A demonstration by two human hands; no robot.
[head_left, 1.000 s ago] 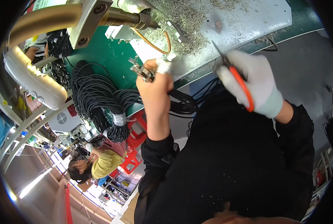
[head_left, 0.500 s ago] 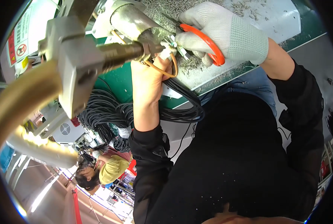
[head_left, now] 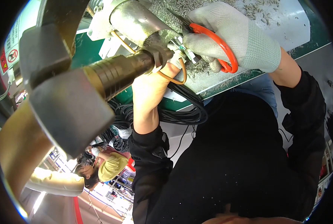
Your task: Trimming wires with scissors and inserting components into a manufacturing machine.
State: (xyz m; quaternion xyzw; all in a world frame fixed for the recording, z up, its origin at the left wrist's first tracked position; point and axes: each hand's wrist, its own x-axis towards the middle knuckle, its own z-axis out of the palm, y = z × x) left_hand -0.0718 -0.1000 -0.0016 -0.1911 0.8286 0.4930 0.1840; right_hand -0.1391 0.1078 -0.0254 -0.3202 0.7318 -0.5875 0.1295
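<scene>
I see green bench (head_left: 304, 44) littered with wire scraps (head_left: 196, 69); right hand (head_left: 241, 35) grips scissors (head_left: 218, 44) at 1 o'clock; left hand (head_left: 151, 80) pinches connector (head_left: 183, 50); black cables (head_left: 185, 112) hang below.

Bare left hand (head_left: 157, 80) raised, fingers seemingly pinched; gloved right hand (head_left: 235, 37) curled closed beside it, both forearms dark-sleeved.

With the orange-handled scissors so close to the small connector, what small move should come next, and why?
Probably a small snip near the small white connector. The gloved right hand has the orange-handled scissors right at it, and the bare left hand pinches the connector with its orange wire loop above the white tray littered with metal clippings. The blade tips are hidden, so first check their position.
</scene>
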